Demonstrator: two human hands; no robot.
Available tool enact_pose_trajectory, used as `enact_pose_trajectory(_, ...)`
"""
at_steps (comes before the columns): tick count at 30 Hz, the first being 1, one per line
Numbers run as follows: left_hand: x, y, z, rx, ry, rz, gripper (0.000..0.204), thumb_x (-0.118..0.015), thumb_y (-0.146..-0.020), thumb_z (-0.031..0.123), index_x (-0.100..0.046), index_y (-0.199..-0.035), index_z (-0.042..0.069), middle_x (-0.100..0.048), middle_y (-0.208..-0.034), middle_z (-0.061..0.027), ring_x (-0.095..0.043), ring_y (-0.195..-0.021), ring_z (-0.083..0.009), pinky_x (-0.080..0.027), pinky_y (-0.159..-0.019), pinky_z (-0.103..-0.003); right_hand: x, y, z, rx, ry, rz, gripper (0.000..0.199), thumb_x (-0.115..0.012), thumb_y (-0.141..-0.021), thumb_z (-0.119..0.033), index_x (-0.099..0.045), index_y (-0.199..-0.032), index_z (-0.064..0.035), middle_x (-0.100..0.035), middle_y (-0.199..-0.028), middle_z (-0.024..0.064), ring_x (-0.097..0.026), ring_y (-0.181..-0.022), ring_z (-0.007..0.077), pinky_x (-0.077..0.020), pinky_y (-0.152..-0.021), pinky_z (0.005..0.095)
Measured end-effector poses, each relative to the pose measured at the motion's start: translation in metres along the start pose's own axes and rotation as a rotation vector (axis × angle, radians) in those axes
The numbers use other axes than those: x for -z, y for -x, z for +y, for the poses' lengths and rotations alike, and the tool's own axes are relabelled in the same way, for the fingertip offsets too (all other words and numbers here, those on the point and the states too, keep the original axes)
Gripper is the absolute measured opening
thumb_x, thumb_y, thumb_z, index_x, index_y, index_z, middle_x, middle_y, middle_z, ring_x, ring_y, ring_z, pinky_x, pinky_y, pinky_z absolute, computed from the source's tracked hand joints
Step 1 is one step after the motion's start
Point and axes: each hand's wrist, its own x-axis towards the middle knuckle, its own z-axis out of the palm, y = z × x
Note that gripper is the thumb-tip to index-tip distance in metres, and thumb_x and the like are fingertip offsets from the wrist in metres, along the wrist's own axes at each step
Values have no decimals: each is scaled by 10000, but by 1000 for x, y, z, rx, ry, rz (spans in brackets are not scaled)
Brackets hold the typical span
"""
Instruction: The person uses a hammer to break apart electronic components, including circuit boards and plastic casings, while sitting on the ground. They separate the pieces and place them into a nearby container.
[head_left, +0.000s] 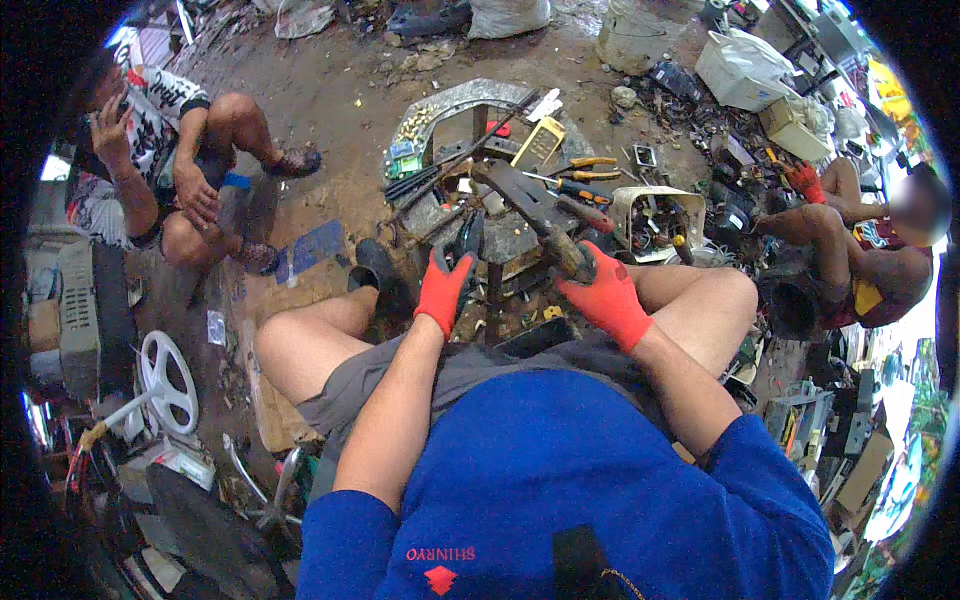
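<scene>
- Clasping the wooden handle of a hammer (540, 215), the right hand (608, 300) wears an orange glove; its grip is wrapped tight round the handle's lower end, and the dark metal head points up and to the left over the work surface.
- The left hand (442, 288), also in an orange glove, has its grip pinched round a small dark part (466, 240) held upright just above the fingertips; what kind of part it is cannot be told.
- Both hands sit between the person's bare knees, just in front of a low round desk (470, 100) with a pale curved rim, crowded with scrap.
- On the desk: orange-handled pliers (592, 168), a screwdriver (575, 188) with an orange and black handle, long dark rods (455, 160), a yellow frame (540, 142).
- Just right of the desk: a beige plastic casing (655, 215) lying open, loose bits inside.
- On the dirt floor (340, 100) to the left: a seated person (165, 150) in a patterned shirt, one hand raised to the head.
- Far right: another seated person (860, 260), wearing an orange glove (805, 180).
- Lower left: a white fan guard (168, 380).
</scene>
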Motion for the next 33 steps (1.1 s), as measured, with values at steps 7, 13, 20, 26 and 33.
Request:
enact_pose_trajectory(7, 20, 16, 20, 174, 528, -258, 515, -673, -887, 201, -460, -1329, 45, -584, -1070, -71, -616, -881, -188, -554, -732, -341, -8, -20, 32, -48, 291, 104, 481, -684, -816, -413, -595, -1152, -80, -685, -1055, 178, -660, -980, 349, -521, -850, 441)
enact_pose_trajectory(13, 15, 37, 44, 87, 622, -311, 550, -657, -887, 110, -435, -1387, 47, -595, -1108, -73, -634, -915, -194, -552, -792, -348, -23, -39, 62, 31, 488, 150, 552, -691, -810, -415, -561, -1208, -55, -648, -1061, 170, -634, -1006, 354, -512, -851, 452)
enact_pose_trajectory(20, 5, 30, 42, -55, 437, -348, 613, -695, -840, 42, -435, -1395, 30, -571, -1260, -80, -580, -1096, -175, -474, -939, -329, -20, -45, 53, 239, 520, 240, 595, -703, -797, -395, -545, -1257, -52, -613, -1091, 194, -609, -1029, 371, -502, -873, 445)
enact_pose_trajectory(26, -7, 27, 35, -123, 267, -419, 702, -768, -785, 91, -430, -1398, 28, -558, -1305, -78, -513, -1196, -176, -398, -1034, -336, -10, -49, 50, 165, 480, 179, 602, -712, -789, -360, -541, -1288, -68, -605, -1146, 171, -594, -1073, 352, -487, -912, 435)
enact_pose_trajectory(33, -7, 22, 27, -138, 182, -429, 746, -798, -757, 125, -429, -1398, 27, -547, -1320, -91, -508, -1206, -179, -395, -1039, -341, -6, -47, 38, 120, 528, 86, 630, -712, -791, -361, -523, -1315, -66, -581, -1209, 181, -580, -1101, 365, -484, -924, 436)
